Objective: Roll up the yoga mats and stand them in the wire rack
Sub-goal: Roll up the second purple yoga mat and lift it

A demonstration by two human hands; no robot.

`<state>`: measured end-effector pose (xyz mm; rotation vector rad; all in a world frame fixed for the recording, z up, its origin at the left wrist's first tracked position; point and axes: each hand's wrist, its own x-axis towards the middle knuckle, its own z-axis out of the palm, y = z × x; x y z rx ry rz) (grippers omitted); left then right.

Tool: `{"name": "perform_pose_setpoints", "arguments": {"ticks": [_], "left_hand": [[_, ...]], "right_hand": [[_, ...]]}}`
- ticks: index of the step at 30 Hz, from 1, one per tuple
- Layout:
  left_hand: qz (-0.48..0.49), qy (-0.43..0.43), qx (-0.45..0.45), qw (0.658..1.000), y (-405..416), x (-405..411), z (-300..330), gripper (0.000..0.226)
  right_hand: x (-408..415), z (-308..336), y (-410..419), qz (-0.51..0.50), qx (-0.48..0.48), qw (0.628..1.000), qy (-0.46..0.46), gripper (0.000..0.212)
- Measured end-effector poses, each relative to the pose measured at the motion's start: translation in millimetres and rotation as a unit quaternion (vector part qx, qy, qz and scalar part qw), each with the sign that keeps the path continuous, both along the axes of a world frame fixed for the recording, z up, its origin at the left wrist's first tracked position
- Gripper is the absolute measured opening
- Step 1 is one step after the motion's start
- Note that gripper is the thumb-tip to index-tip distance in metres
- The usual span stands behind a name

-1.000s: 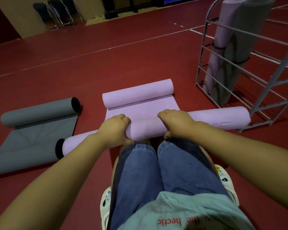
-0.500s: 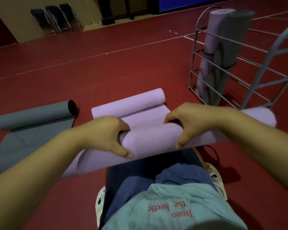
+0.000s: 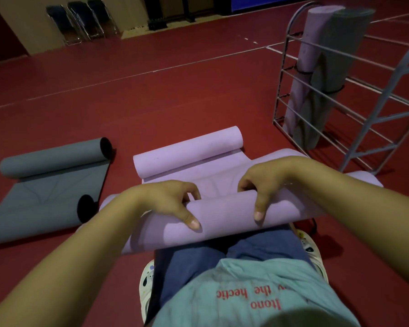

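The red floor (image 3: pixel 151 95) carries everything here, and on it, at the right, stands the wire rack (image 3: pixel 373 119), which holds two rolled mats upright side by side: a lilac rolled mat (image 3: pixel 302 74) and a grey rolled mat (image 3: pixel 333 74), each with a dark strap round it. Left on the floor lies a grey mat (image 3: pixel 45 182), rolled in from both ends with a flat stretch between the rolls. In the middle the lilac mat (image 3: pixel 224 220) lies across the person's knees at its near roll, with its far end curled into a second roll on the floor. Both grips are clenched on that near roll: the left hand (image 3: pixel 168 201) and the right hand (image 3: pixel 262 182) curl fingers over its top, thumbs pressed on its near face. The teal shirt (image 3: pixel 257 293) bears red writing, upside down, reading in part "the hectic".
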<state>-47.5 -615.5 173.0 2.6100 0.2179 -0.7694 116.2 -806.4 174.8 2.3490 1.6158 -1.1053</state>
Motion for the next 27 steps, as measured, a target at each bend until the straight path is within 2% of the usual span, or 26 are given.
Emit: {"name": "perform_pose_setpoints", "arguments": {"ticks": [4,7,9,13,16,18,22,24,27], "left_hand": [[0.018,0.009,-0.039,0.999,6.5,7.5,-2.4,0.041],[0.032,0.02,-0.052,0.998,11.5,11.8,-1.9,0.036],[0.046,0.031,-0.066,0.996,14.5,13.6,-2.5,0.034],[0.052,0.059,-0.064,0.995,14.3,19.7,0.5,0.039],[0.032,0.072,-0.029,0.996,13.0,21.8,8.8,0.048],[0.023,0.023,0.013,0.999,8.0,18.0,14.7,0.055],[0.015,-0.158,0.096,0.983,-12.8,-3.2,21.3,0.057],[-0.013,-0.199,0.135,0.971,-21.4,-12.2,14.0,0.048],[-0.017,-0.225,0.143,0.964,-26.9,-17.1,-3.0,0.036]], "right_hand": [[-4.1,8.2,9.2,0.029,-0.045,0.996,-0.065,0.065],[-29.3,13.9,1.4,0.009,0.083,0.984,-0.158,0.085],[-46.1,9.4,-6.8,-0.005,0.166,0.968,-0.188,0.077],[-53.1,-7.8,-13.8,-0.066,0.172,0.973,-0.142,0.066],[-43.0,-6.6,-7.0,-0.087,0.167,0.977,-0.099,0.063],[-33.9,-4.5,-0.2,-0.094,0.163,0.98,-0.066,0.059],[-17.9,-1.5,10.4,-0.096,0.142,0.985,-0.017,0.053],[-13.4,-0.5,15.0,-0.096,0.13,0.987,-0.007,0.051],[-7.6,0.1,20.3,-0.095,0.113,0.989,-0.008,0.049]]}}
